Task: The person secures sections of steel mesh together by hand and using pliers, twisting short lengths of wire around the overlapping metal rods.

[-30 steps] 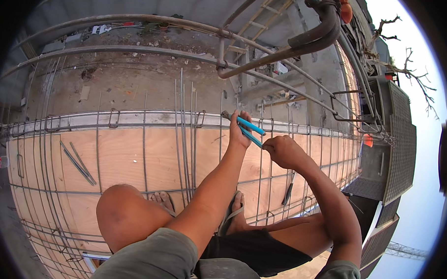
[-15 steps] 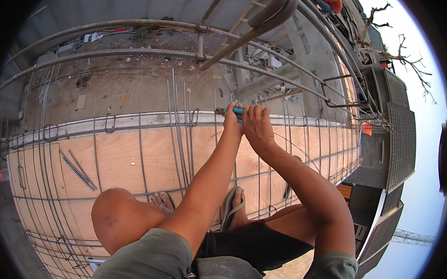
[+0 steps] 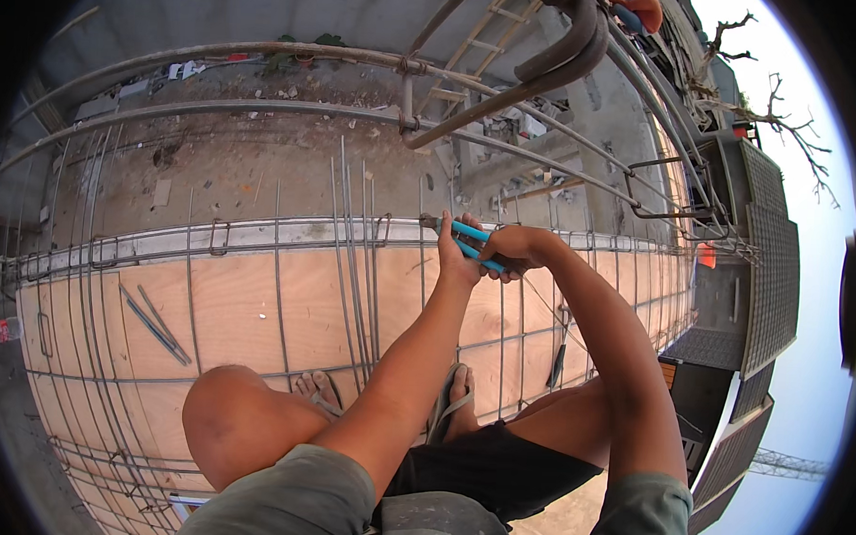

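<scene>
Blue-handled pliers (image 3: 472,232) are held over the rebar at the edge of the plywood, their grey jaws pointing left at a thin upright bar. My left hand (image 3: 457,259) grips them close to the jaws, fingers wrapped about the handles. My right hand (image 3: 515,246) holds the rear ends of the handles, which stand somewhat apart. Whether the jaws touch the bar or a wire, I cannot tell. Beneath both hands runs a grid of steel rebar (image 3: 279,300) over plywood sheeting (image 3: 233,303).
Steel pipe rails (image 3: 264,105) cross beyond the edge, with a rubble-strewn floor below. A dark-handled tool (image 3: 558,364) lies right of my feet. Short cut bars (image 3: 154,324) lie at left, near a plastic bottle (image 3: 2,330). Another person (image 3: 640,11) is at the far upper right.
My right hand has slid back and right along the pliers, and the blue handles now show more and spread apart. My left hand stays near the jaws. The view has shifted slightly.
</scene>
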